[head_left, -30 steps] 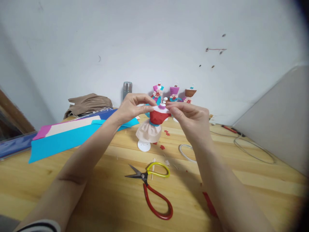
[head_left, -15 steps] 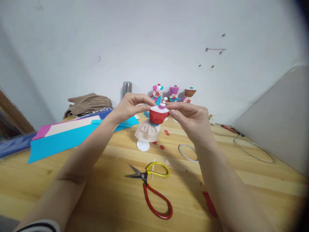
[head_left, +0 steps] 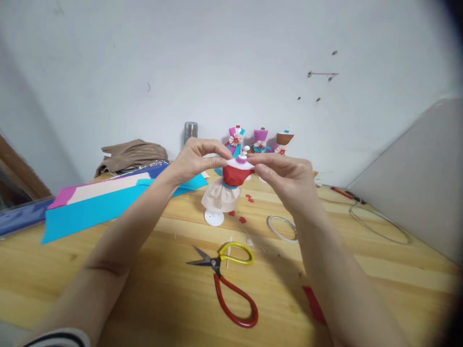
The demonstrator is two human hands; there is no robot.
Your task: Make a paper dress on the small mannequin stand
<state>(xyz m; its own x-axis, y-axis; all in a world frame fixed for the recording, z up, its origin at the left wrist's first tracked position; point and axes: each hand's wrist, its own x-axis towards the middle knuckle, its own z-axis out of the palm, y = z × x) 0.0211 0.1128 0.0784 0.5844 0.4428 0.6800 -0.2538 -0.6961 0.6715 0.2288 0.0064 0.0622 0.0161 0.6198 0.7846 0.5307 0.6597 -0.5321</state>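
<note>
Between my hands, a small white dress form (head_left: 214, 218) stands tilted on its round base. It wears a red paper bodice (head_left: 235, 175), a blue waistband (head_left: 229, 185) and a gathered pale pink skirt (head_left: 221, 195). Purple shows at its neck, under a white knob. My left hand (head_left: 200, 156) is closed at the form's left shoulder, thumb and fingers pinching there. On the other side, my right hand (head_left: 287, 176) pinches the bodice's pulled-out right corner between thumb and fingers. Scissors (head_left: 215, 262) with one yellow and one red handle lie spread in front.
Several dressed forms, one with a brown top (head_left: 285, 138), stand by the wall. Left are blue paper (head_left: 90, 217), brown cloth (head_left: 133, 155) and a steel flask (head_left: 191, 130). Right lie a tape roll (head_left: 271, 226), a cable (head_left: 383, 236) and a red scrap (head_left: 314, 304).
The dress form has leaned slightly to the left. The bodice's right corner is drawn out a little further by my right hand. My left hand has barely moved.
</note>
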